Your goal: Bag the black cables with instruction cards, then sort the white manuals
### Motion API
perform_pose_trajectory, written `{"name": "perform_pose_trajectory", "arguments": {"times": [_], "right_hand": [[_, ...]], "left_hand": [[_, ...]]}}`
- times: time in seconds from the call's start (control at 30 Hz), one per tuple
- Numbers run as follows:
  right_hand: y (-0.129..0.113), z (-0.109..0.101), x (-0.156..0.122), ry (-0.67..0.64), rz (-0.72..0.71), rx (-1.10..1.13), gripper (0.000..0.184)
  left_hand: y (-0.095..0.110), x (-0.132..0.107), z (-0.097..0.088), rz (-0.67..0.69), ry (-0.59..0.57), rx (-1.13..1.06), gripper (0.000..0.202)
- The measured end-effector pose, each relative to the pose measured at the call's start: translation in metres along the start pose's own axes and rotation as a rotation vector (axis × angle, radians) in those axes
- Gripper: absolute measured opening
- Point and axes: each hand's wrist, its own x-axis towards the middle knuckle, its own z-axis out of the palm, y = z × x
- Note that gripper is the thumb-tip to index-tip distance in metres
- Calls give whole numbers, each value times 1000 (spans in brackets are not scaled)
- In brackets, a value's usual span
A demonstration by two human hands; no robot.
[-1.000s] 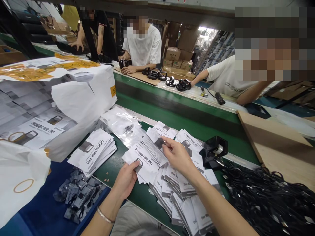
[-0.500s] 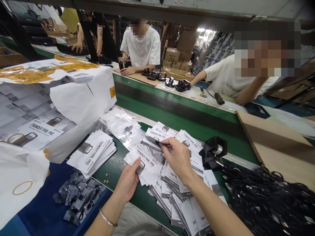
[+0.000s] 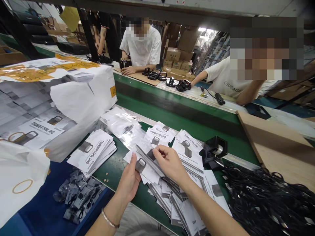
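Observation:
My left hand [image 3: 128, 182] grips a small stack of printed leaflets [image 3: 150, 175], its thumb on top; a speaker picture shows on the uppermost one. Between the fingertips of my right hand [image 3: 171, 161] is a booklet [image 3: 147, 151], tilted and lying partly over those leaflets. Its far edge is blurred. Below and right of my hands spreads a heap of user manuals [image 3: 188, 164]. Behind them lies a pile of Thunder Trail Pro leaflets [image 3: 158, 132]. A fanned stack of leaflets [image 3: 92, 150] rests left of my left hand.
A torn white package of leaflets [image 3: 83, 101] stands at left. Small bagged parts [image 3: 80, 196] fill a blue bin [image 3: 36, 200]. Clear plastic bags [image 3: 123, 126] lie behind my hands, black cables [image 3: 268, 200] at right beside a black tape dispenser [image 3: 215, 149]. Co-workers sit across the green conveyor [image 3: 172, 106].
My right hand has drawn back from the rear leaflet pile, bringing a booklet over the leaflets in my left hand. My left hand has barely shifted. A co-worker's outstretched arm at far left has withdrawn.

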Motion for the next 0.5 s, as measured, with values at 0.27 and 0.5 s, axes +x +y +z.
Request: {"name": "perform_pose_trajectory", "arguments": {"times": [0.27,0.5], "right_hand": [[5,4,-3,-133,28,101,24],[-2,11,-14,-85,-403,-380,32]], "left_hand": [[-3,2,-7,-12,76,-10,21],[-2,2,-7,1,167,-48,22]]}}
